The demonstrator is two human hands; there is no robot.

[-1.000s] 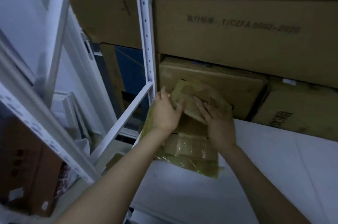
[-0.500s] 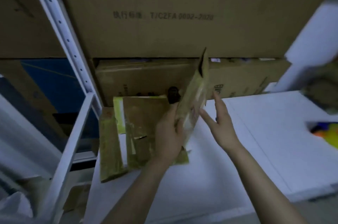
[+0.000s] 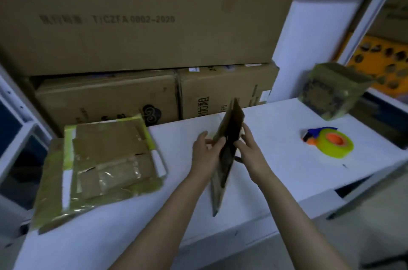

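Right hand [image 3: 249,150] now on the folded carton [image 3: 230,124], earlier just apart from it, left hand [image 3: 206,152] pinching its left face, right fingers and thumb gripping its right face, carton standing on edge between both palms, tape roll [image 3: 333,144] well right of the fingers

Both hands [image 3: 225,150] hold flattened carton [image 3: 229,137] edge-up over white shelf [image 3: 276,172]; tape roll [image 3: 333,144] at rt
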